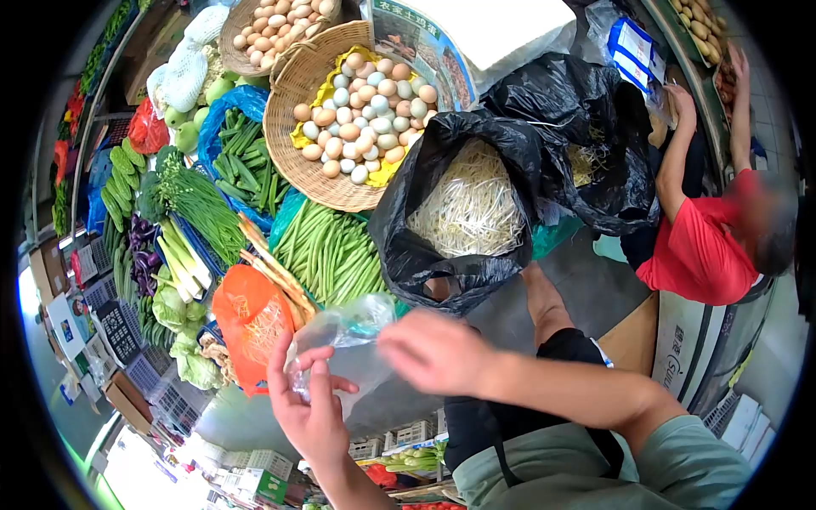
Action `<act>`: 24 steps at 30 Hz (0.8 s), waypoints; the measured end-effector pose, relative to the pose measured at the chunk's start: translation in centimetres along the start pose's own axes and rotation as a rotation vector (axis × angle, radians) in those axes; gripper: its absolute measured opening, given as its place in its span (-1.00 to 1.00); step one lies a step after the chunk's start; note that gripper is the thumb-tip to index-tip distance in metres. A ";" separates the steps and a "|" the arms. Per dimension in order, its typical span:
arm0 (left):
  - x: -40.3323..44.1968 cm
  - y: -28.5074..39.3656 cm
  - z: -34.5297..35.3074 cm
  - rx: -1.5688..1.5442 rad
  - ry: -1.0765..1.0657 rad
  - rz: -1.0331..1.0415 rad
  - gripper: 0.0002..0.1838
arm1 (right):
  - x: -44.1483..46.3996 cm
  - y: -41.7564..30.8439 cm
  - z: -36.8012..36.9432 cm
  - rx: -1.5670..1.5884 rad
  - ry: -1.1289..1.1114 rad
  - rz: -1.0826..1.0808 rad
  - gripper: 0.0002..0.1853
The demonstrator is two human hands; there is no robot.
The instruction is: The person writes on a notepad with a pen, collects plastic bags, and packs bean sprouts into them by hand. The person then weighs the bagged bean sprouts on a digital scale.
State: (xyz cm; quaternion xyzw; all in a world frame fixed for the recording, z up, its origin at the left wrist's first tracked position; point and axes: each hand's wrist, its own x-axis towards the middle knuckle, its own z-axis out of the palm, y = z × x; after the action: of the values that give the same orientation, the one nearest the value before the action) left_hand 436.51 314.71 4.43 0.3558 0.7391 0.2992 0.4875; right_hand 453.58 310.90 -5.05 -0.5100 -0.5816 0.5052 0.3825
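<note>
My left hand (310, 399) is curled around a clear thin plastic bag (370, 365), with its thumb and fingers gripping the crumpled film. Close by on the right, my right hand (438, 353) is at the bag's edge. Motion smears its fingers, so I cannot tell whether they grip the film. Beyond the hands, a black plastic bag (393, 223) stands rolled open, full of bean sprouts (472, 204). Long green beans (331, 255) lie left of it. An orange bag (229, 297) with pale shreds on it is nearest my left hand.
A wicker basket (285, 136) of eggs and a second egg basket (229, 42) stand at the back. Another black bag (629, 161) sits right of the sprouts. Greens, okra and cabbage (170, 308) fill the left. A person in a red shirt (701, 242) is at right.
</note>
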 end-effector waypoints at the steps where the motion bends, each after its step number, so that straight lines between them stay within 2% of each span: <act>1: -0.7 0.1 -0.3 -0.009 0.003 -0.001 -0.49 | -0.6 0.3 2.4 0.082 -0.078 0.049 -0.71; 2: -1.3 0.1 -0.5 -0.097 0.019 0.000 -0.48 | -1.3 0.6 4.8 0.160 -0.152 0.104 -0.68; 4: -1.9 0.4 -0.5 -0.190 0.069 0.030 -0.47 | -1.6 2.6 8.2 -0.503 -0.297 -0.054 -0.56; 5: -1.9 -0.1 -0.4 -0.209 0.071 0.024 -0.47 | -2.0 3.4 9.1 -0.519 -0.309 -0.053 -0.56; 7: -1.3 -1.4 -0.6 -0.134 0.101 0.127 -0.47 | -2.5 4.8 10.2 -0.882 -0.709 0.016 -0.45; 8: -1.3 -1.8 -0.9 -0.036 0.057 0.141 -0.47 | -2.7 4.7 9.2 -0.767 -0.548 -0.091 -0.52; 9: -1.3 -3.0 -0.7 -0.053 0.062 0.131 -0.47 | -2.5 4.0 7.3 -0.779 -0.564 -0.089 -0.52; 11: -1.1 -5.4 -0.2 0.073 -0.027 0.235 -0.49 | -1.4 2.5 2.8 -0.185 -0.517 0.041 -0.65; 13: -1.3 -7.6 0.7 0.033 -0.130 0.034 -0.54 | -1.1 2.7 -1.7 -0.360 -0.138 -0.164 -0.77; 14: -1.2 -7.3 1.5 0.058 -0.166 -0.126 -0.54 | -0.2 3.1 -3.8 -0.351 -0.096 -0.046 -0.79; 15: -0.9 -9.6 2.7 0.111 -0.129 -0.086 -0.50 | 1.0 3.8 -5.7 -0.341 -0.054 0.072 -0.80; 16: -0.7 -10.4 3.8 0.130 -0.130 -0.193 -0.46 | 1.9 5.9 -7.0 -0.564 -0.167 0.086 -0.75; 17: -0.5 -12.0 5.3 0.133 -0.082 -0.252 -0.33 | 2.5 8.7 -7.7 -0.788 -0.276 0.101 -0.70; 18: -0.1 -12.9 6.7 0.173 -0.108 -0.332 -0.30 | 3.1 12.0 -7.8 -0.786 -0.278 0.096 -0.70; 19: 0.4 -14.2 8.3 0.251 -0.088 -0.350 -0.31 | 3.5 15.5 -7.5 -1.024 -0.403 -0.096 -0.58; 20: 1.0 -14.5 9.4 0.239 -0.161 -0.405 -0.37 | 3.8 17.8 -7.2 -1.252 -0.533 -0.294 -0.45; 21: 1.5 -14.9 10.2 0.226 -0.234 -0.459 -0.42 | 4.3 18.8 -6.7 -1.244 -0.539 -0.297 -0.45; 22: 1.7 -16.0 10.6 0.228 -0.229 -0.467 -0.42 | 4.8 19.8 -6.1 -1.414 -0.694 -0.305 -0.36; 24: 1.8 -17.9 11.3 0.086 -0.315 -0.493 -0.61 | 5.6 21.8 -5.0 -1.651 -0.952 -0.265 -0.15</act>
State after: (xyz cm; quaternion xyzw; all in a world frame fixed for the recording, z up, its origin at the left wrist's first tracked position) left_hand 442.36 307.08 -14.45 0.2280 0.7305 0.0812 0.6386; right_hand 461.85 316.68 -25.82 -0.2901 -0.9011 0.0433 -0.3192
